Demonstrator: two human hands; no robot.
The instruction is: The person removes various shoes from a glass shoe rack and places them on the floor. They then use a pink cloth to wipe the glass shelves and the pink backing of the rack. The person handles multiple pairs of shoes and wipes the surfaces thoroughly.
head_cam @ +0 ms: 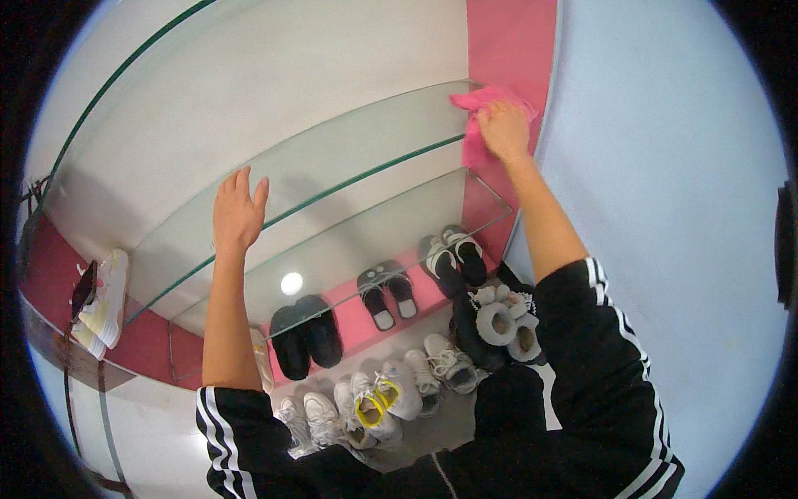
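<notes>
My right hand [504, 130] grips a bunched pink cloth [475, 148] against the pink side panel [511, 37], by the right end of a glass shelf. The cloth spreads out around the fingers. My left hand [239, 209] is held flat with its fingers apart and holds nothing. It is over the same glass shelf [361, 143], near the shelf's green front edge; whether it touches the glass cannot be told. Another glass shelf [399, 212] lies lower down, above a pink ledge.
Black slippers [307, 337], dark sandals [385, 293] and black-and-white slides [454, 259] stand on the pink ledge [355, 318]. Below are several white sneakers [374, 399] and fluffy grey slippers [499, 324]. White shoes [106, 305] stand at the left; a pale blue wall [673, 187] rises at the right.
</notes>
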